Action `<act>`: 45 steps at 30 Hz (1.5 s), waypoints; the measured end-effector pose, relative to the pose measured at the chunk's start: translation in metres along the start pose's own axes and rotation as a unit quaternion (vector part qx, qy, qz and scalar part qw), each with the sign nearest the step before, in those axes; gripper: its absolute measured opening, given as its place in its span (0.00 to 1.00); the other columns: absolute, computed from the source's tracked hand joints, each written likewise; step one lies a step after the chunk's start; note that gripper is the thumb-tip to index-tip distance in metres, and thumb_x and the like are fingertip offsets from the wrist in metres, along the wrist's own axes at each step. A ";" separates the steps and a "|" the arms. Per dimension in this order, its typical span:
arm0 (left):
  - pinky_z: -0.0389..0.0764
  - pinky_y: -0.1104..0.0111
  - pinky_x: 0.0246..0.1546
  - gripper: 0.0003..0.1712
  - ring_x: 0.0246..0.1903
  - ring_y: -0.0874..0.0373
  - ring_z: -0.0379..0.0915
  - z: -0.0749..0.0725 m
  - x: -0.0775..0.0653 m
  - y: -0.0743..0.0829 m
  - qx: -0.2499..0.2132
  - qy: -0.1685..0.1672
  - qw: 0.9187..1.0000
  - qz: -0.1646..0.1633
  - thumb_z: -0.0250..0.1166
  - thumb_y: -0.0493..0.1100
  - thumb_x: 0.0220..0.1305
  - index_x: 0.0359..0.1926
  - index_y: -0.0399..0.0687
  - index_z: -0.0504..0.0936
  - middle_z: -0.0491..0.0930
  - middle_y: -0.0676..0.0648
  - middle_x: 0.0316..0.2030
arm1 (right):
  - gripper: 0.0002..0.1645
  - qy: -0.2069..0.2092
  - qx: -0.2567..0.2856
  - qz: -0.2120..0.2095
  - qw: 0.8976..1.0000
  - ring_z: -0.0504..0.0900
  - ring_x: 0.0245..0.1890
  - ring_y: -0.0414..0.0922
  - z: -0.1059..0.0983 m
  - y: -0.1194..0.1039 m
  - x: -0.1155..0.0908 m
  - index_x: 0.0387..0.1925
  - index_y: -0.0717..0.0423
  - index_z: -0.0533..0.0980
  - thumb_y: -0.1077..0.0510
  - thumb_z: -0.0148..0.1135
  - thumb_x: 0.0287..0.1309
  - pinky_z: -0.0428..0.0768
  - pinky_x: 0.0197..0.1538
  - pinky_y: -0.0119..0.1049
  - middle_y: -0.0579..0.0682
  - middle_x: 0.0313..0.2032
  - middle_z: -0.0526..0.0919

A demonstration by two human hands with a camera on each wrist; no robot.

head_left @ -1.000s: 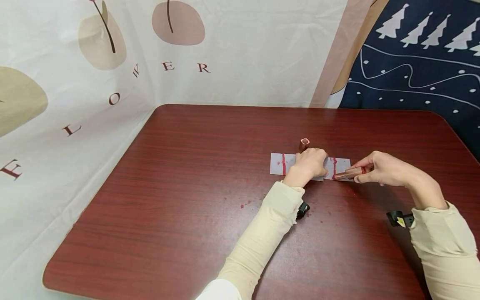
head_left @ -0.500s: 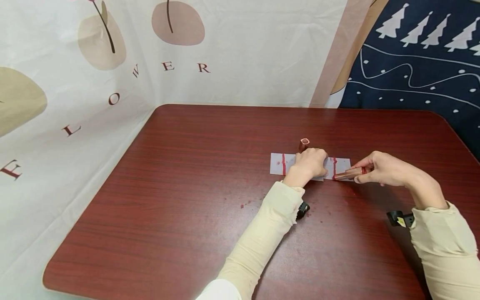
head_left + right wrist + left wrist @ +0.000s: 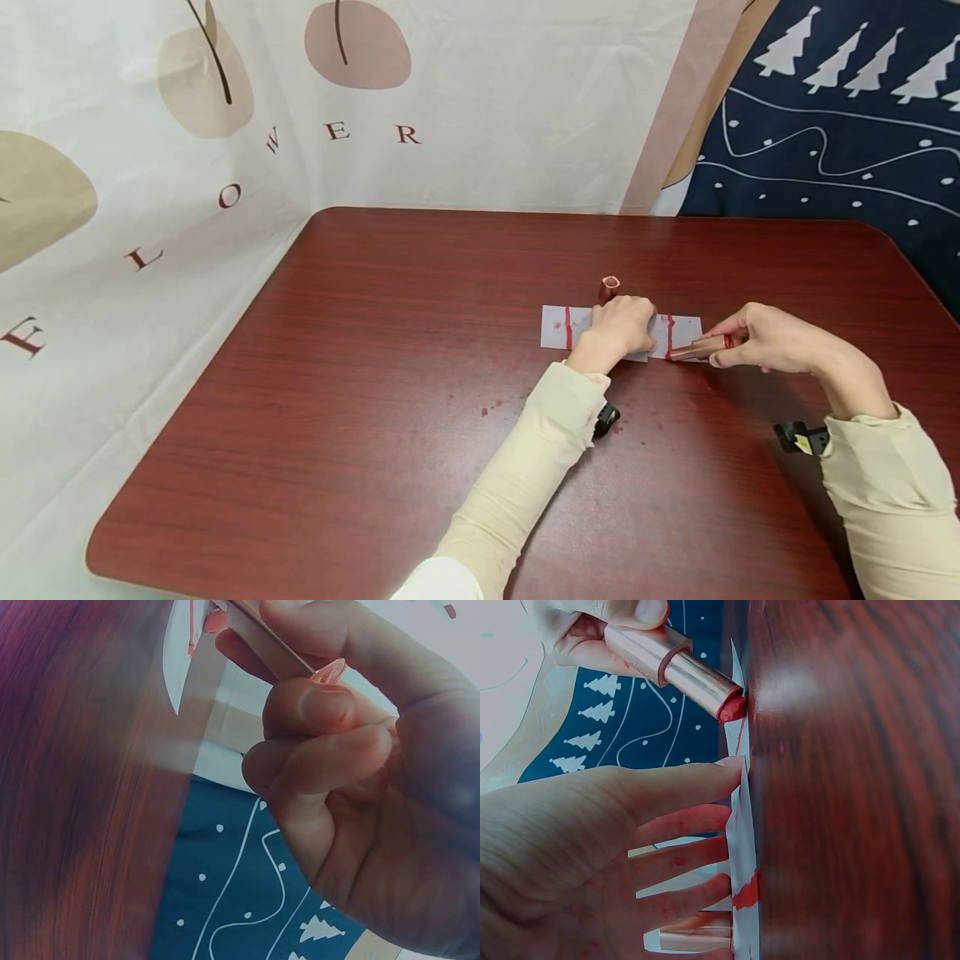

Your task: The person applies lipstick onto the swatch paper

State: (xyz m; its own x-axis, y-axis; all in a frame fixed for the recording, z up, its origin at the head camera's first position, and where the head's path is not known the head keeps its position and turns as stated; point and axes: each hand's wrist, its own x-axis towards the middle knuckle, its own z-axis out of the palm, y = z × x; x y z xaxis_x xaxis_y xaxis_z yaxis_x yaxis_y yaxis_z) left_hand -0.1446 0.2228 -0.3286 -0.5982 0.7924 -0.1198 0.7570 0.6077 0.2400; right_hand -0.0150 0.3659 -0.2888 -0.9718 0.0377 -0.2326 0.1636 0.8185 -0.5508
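Note:
My left hand (image 3: pixel 621 329) presses its fingertips and thumb onto white paper (image 3: pixel 553 327), the fingers fairly straight in the left wrist view. A red stripe crosses the paper on either side of that hand. Whether it is one sheet or two is hidden beneath the hand. My right hand (image 3: pixel 780 337) grips a rose-gold lipstick (image 3: pixel 679 667) between thumb and fingers. Its worn red tip touches or nearly touches the paper's right part (image 3: pixel 686 332), at the lower end of the right stripe. Just behind the left hand stands a rose-gold lipstick cap (image 3: pixel 609 290), open end up.
The dark red wooden table (image 3: pixel 390 375) extends widely left of the paper. Small red specks (image 3: pixel 484 412) dot it in front. A white printed cloth (image 3: pixel 510 108) hangs behind, with a navy cloth (image 3: pixel 832 142) with white trees at the right.

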 end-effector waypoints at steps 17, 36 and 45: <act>0.68 0.64 0.41 0.20 0.43 0.64 0.70 0.000 0.000 -0.001 -0.001 0.002 1.000 0.003 0.68 0.54 0.54 0.49 0.62 0.80 0.77 0.59 0.45 | 0.21 -0.005 0.007 0.002 1.000 0.65 0.13 0.41 0.001 -0.001 0.001 0.43 0.69 0.79 0.60 0.69 0.49 0.67 0.15 0.33 0.48 0.18 0.76; 0.68 0.64 0.42 0.20 0.44 0.63 0.70 0.000 -0.001 -0.002 0.004 0.006 1.000 0.003 0.68 0.54 0.54 0.49 0.63 0.80 0.77 0.59 0.46 | 0.19 -0.019 0.012 0.002 1.000 0.64 0.11 0.40 0.001 -0.001 0.001 0.43 0.69 0.79 0.61 0.69 0.49 0.67 0.14 0.33 0.48 0.16 0.73; 0.68 0.63 0.42 0.19 0.45 0.63 0.70 -0.001 -0.002 -0.002 0.006 0.007 1.000 0.006 0.67 0.54 0.54 0.49 0.62 0.80 0.77 0.58 0.47 | 0.18 -0.024 0.015 0.001 1.000 0.64 0.11 0.40 0.002 -0.001 0.001 0.42 0.68 0.79 0.61 0.69 0.49 0.67 0.14 0.32 0.48 0.16 0.73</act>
State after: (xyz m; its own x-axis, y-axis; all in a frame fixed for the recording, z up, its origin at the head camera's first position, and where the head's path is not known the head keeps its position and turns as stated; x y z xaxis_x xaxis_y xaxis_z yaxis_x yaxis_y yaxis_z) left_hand -0.1448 0.2201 -0.3281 -0.5930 0.7983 -0.1046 0.7667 0.5996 0.2297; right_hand -0.0156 0.3638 -0.2899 -0.9624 0.0114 -0.2714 0.1712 0.8010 -0.5736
